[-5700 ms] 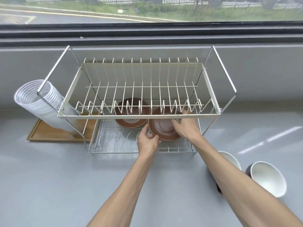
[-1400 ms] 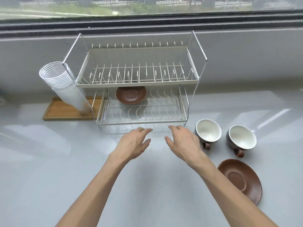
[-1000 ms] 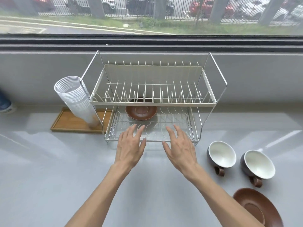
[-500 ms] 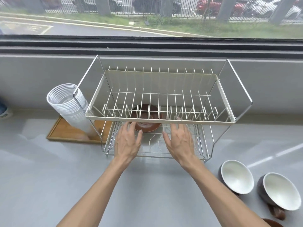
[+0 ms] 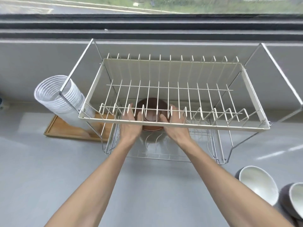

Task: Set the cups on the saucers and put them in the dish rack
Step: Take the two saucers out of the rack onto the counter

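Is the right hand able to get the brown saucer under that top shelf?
Probably yes. The right hand is already under the upper tier, its fingers at the brown saucer; nothing blocks it.

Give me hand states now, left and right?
Left hand: open, fingers straight, touching the round brown ceramic saucer.
Right hand: open, fingers at the saucer's other edge.

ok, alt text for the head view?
Both hands, left hand and right hand, reach a brown saucer on the dish rack lower shelf. Two white-lined cups sit on the counter.
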Demonstrator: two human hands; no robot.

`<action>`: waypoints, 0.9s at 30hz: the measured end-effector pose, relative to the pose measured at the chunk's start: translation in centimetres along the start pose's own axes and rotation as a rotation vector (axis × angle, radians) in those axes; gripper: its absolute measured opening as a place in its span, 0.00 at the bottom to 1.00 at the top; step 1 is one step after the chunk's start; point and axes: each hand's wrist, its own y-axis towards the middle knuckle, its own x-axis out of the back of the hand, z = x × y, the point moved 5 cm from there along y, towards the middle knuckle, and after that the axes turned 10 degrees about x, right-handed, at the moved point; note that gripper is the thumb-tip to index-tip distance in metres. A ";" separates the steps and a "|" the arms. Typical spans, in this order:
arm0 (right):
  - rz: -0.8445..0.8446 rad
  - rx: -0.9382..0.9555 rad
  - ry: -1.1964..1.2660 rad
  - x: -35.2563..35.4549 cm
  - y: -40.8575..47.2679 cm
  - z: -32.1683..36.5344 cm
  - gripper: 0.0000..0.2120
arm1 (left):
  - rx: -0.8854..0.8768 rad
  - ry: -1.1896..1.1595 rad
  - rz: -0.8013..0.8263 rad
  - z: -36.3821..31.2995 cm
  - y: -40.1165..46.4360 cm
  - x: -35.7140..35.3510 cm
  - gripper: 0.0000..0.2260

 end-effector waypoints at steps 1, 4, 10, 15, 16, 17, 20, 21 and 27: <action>0.012 -0.022 0.044 0.0 0.1 0.0 0.29 | 0.010 -0.038 0.019 0.1 0.4 0.0 0.26; 0.051 -0.045 0.137 0.2 0.4 0.1 0.29 | 0.080 -0.166 0.089 0.6 1.2 -0.1 0.30; 0.060 -0.060 0.203 0.2 0.3 0.3 0.29 | 0.133 -0.335 0.139 1.7 2.3 -1.1 0.36; 0.049 -0.057 0.191 0.7 -0.3 0.2 0.26 | 0.130 -0.358 0.129 1.8 1.3 -1.2 0.36; 0.041 -0.061 0.203 0.8 -0.5 0.1 0.27 | 0.140 -0.346 0.118 2.1 1.4 -1.3 0.35; 0.033 -0.069 0.217 1.0 -0.8 0.1 0.28 | 0.142 -0.341 0.117 2.5 1.6 -1.6 0.35; 0.019 -0.080 0.214 1.7 -2.2 0.2 0.28 | 0.140 -0.310 0.119 1.2 -1.0 -0.4 0.37; 0.011 -0.077 0.211 2.0 -2.7 0.2 0.28 | 0.132 -0.308 0.140 0.7 -2.1 -0.2 0.38; -0.010 -0.094 0.175 3.3 -6.3 -0.6 0.22 | 0.148 -0.274 0.175 0.3 -6.2 0.5 0.28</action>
